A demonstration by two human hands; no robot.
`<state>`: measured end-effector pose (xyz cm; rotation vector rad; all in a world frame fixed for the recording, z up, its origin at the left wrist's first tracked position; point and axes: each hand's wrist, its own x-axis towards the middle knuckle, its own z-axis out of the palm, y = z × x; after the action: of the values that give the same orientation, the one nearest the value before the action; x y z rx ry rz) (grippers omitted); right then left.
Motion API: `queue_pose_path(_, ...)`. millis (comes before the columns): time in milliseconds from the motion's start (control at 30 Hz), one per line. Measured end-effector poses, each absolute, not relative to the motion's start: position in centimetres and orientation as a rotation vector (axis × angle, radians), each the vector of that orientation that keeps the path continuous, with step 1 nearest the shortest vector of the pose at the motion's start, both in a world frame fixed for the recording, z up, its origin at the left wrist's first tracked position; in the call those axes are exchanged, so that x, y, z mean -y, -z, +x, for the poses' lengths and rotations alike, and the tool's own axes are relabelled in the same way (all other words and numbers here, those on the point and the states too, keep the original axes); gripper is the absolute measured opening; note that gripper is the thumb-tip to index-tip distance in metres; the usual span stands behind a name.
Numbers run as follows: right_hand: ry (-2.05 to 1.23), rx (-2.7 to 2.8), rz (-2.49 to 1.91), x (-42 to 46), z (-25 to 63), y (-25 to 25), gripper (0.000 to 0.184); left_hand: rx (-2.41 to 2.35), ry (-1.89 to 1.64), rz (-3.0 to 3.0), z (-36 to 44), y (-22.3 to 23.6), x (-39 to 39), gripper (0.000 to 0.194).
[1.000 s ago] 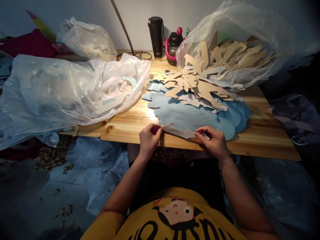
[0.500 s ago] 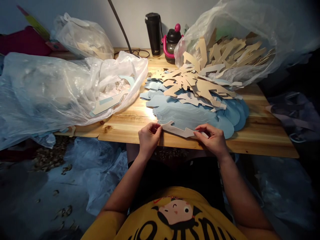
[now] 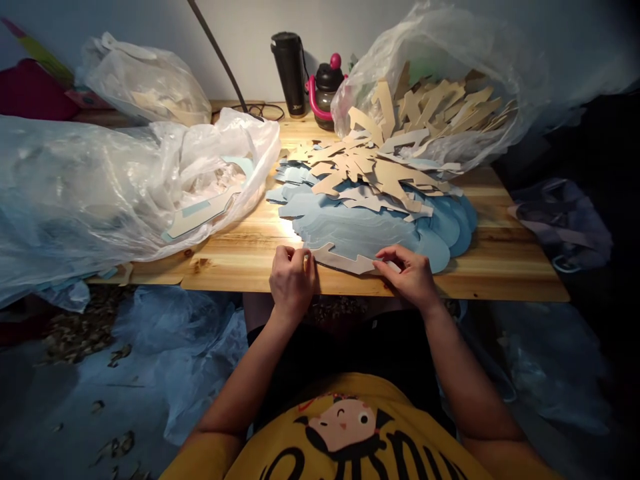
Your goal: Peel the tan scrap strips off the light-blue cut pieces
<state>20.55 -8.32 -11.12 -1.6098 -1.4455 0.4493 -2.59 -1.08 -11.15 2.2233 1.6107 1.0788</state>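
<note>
A long pale cut-out piece with notched edges [image 3: 345, 261] lies near the table's front edge, before a spread of blue cut-out sheets [image 3: 360, 223]. My left hand [image 3: 292, 281] is closed in a pinch at the piece's left end, its fingertips partly hidden by the knuckles. At the right end, my right hand [image 3: 411, 275] pinches the same piece between thumb and forefinger. Beyond it, a heap of beige cut-out pieces [image 3: 353, 160] rests on top of the blue sheets.
A clear plastic bag [image 3: 440, 47] full of beige pieces lies open at the back right. Another large plastic bag [image 3: 100, 180] covers the table's left side. A black tumbler [image 3: 289, 73] and a pink-handled bottle [image 3: 327, 90] stand by the wall. Scraps litter the floor [image 3: 110, 400].
The whole view has shifted, so the table things appear further left. My left hand has turned, with its knuckles now more upward. Both hands stay at the pale piece.
</note>
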Motion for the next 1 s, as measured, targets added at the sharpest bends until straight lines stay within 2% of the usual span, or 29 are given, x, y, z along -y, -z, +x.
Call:
queue_pose_path(133, -0.482, 1.436, -1.583, 8.2, 20.7, 10.8, 0.015, -1.041, -1.048, 2.577, -0.3, 11.2, 1.9, 0.026)
queue_pose_path(233, -0.517, 1.497, -1.619, 8.3, 21.3, 10.0, 0.027, -0.721, -0.918, 2.64, 1.3, 11.5, 1.7, 0.033)
queue_pose_path(333, -0.599, 1.619, -1.678, 8.5, 22.1, 8.9, 0.034, -0.735, -0.925, 2.609, 1.9, 11.8, 1.2, 0.029)
queue_pose_path(500, -0.77, 1.627, -1.673, 8.6, 23.0, 8.1, 0.022, -0.686, -0.904, 2.503, 1.3, 11.6, 1.0, 0.021)
queue_pose_path(633, -0.867, 1.419, -1.547, 8.3, 22.6, 8.8, 0.048, -0.719, -0.912, 2.355, 1.1, 11.0, 0.9, 0.025)
queue_pose_path(667, -0.84, 1.345, -1.513, 8.2, 22.5, 9.0, 0.049, -0.745, -0.907, 2.297, 1.1, 10.8, 0.9, 0.025)
queue_pose_path(800, -0.503, 1.114, -1.52, 8.0, 22.2, 9.4, 0.026, -0.847, -0.887, 2.124, 1.2, 10.3, 0.7, 0.022)
queue_pose_path(1000, -0.016, 0.728, -1.513, 7.9, 23.1, 9.3, 0.029, -0.866, -0.917, 2.069, 1.3, 10.2, 0.8, 0.019)
